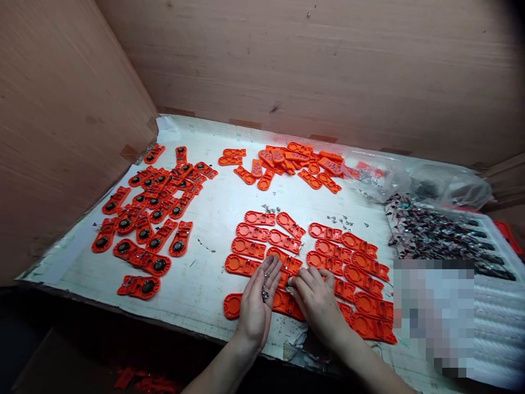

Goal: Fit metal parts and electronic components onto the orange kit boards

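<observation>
My left hand [256, 306] is turned palm up and slightly cupped, with several small shiny metal pieces [265, 294] lying in it. Beside it, my right hand [318, 298] reaches down with fingers pinched together over an orange plastic shell [284, 280]. Whatever is between those fingertips is hidden. Around both hands, open orange shells [248, 248] lie in rows, each with a round recess at one end. More rows of orange shells [363, 276] continue to the right. Loose metal pieces [270, 209] are scattered just behind the rows.
At left lie orange shells fitted with dark round parts [158, 243]. A pile of orange pieces [287, 158], some purple-patterned, sits at the back. On the right are a clear plastic bag [447, 183] and a white tray [498, 232] of wired components. Wooden panels enclose the table [213, 219].
</observation>
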Motion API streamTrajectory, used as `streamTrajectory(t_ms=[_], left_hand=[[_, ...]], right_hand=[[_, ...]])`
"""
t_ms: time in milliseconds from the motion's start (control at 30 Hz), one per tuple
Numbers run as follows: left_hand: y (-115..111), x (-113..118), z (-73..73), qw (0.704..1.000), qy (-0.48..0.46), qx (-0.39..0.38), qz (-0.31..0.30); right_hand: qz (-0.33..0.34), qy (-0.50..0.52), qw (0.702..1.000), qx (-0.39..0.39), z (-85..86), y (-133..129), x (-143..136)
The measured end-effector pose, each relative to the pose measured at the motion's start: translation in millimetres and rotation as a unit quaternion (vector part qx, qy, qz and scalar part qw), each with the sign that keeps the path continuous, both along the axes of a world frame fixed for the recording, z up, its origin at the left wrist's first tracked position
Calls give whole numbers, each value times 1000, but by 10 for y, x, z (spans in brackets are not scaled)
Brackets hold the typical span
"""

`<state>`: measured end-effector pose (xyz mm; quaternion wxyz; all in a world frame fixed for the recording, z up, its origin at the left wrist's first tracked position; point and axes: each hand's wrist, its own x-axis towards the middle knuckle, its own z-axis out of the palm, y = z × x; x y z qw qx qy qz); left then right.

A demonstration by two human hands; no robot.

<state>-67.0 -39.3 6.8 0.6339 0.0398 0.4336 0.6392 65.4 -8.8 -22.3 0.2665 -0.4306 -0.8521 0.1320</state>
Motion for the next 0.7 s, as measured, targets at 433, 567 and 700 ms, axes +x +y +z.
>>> streamTrajectory(t_ms=[433,567,700], left_hand=[[-2,-6,10,1000,10,2,-3],[0,-10,-8,1000,10,4,-5],[2,-14,-23,1000,15,13,-7]], right_hand=[[29,13,999,42,-65,53,51],[32,1,994,106,-114,19,51],[23,-57,986,155,-102,-20,-14]])
